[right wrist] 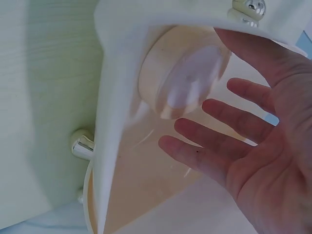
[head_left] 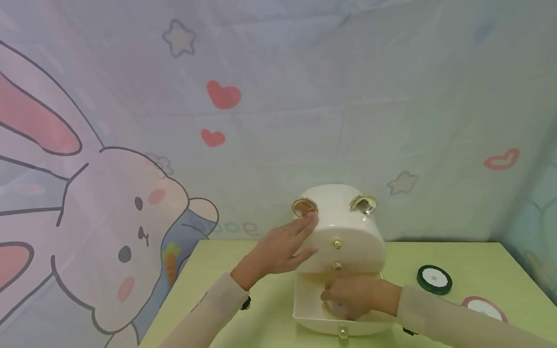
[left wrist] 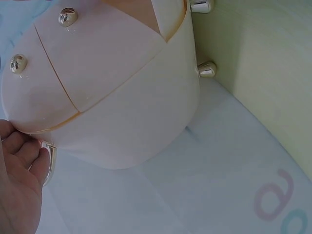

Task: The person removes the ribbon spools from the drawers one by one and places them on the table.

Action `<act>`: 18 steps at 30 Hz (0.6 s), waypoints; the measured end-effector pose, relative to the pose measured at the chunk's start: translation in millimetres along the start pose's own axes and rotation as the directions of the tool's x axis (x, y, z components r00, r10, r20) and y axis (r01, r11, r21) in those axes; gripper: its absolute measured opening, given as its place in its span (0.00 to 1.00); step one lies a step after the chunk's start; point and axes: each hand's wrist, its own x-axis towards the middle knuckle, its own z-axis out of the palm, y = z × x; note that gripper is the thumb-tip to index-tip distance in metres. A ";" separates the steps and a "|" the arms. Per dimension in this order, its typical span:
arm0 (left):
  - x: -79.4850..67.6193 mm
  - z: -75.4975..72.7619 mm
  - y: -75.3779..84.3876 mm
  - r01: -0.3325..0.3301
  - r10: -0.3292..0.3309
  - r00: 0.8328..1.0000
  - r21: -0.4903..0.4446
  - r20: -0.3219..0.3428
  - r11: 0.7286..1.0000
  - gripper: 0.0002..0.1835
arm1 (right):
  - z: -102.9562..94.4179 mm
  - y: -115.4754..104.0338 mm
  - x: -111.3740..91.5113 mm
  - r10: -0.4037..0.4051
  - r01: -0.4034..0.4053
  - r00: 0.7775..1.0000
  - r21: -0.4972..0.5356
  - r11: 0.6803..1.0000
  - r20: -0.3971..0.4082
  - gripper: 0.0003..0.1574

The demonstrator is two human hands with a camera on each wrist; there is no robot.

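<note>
A white, round-topped drawer box (head_left: 339,217) with gold ear-like parts stands on the table, its lowest drawer (head_left: 304,302) pulled out. My left hand (head_left: 283,246) rests on the upper left side of the box, fingers fairly straight near one gold ear (head_left: 304,207). Inside the drawer is my right hand (head_left: 361,295), over a cream ribbon spool (right wrist: 187,73) with a pale centre. The right wrist view shows the thumb by the spool's edge and the other fingers (right wrist: 209,146) spread loosely, apart from it.
To the right of the box, a green ribbon spool (head_left: 444,288) and a pink ribbon spool (head_left: 500,311) lie on the light green table (head_left: 243,251). Two gold knobs sit on the upper drawers. A printed cloth (head_left: 304,96) hangs behind the table.
</note>
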 end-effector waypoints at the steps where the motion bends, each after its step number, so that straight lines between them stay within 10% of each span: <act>1: 0.3 -0.1 0.0 0.000 0.000 1.000 -0.002 0.000 1.000 0.38 | -0.1 -0.9 0.0 0.012 -0.012 1.000 0.001 1.000 0.011 0.26; 18: 0.4 -2.6 0.9 0.011 -0.011 1.000 0.001 0.012 1.000 0.38 | 5.7 -2.2 7.1 0.090 -0.089 0.994 -0.018 0.996 0.069 0.29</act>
